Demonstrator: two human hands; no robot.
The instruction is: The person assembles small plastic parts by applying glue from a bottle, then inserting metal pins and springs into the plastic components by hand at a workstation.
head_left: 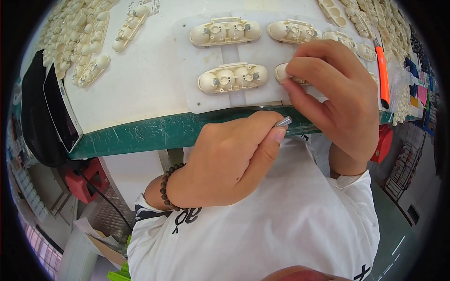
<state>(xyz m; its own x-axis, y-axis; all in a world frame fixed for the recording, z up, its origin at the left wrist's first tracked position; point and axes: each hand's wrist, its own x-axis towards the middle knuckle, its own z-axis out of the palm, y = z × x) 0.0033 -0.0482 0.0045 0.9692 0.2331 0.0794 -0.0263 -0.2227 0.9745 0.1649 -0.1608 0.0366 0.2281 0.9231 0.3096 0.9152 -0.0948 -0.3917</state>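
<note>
My left hand (229, 159), with a dark bead bracelet on its wrist, is closed in front of the table edge. Between its thumb and forefinger it pinches small silver metal pieces (283, 122), whose ends stick out. My right hand (335, 89) is bent over a cream plastic part (280, 73) on the white board, thumb and forefinger together at its left end. Whatever those fingertips hold is hidden, as is most of that part. Beside it lies a similar cream part (233, 77) with rounded domes and grey metal bits; another cream part (225, 32) lies behind.
The translucent white board (190, 61) lies at the table's green front edge (136, 138). An orange cutter (382, 75) is at the right. Piles of cream parts (77, 37) fill the far left and far right. A phone-like device (61, 107) leans by a black pouch (40, 112).
</note>
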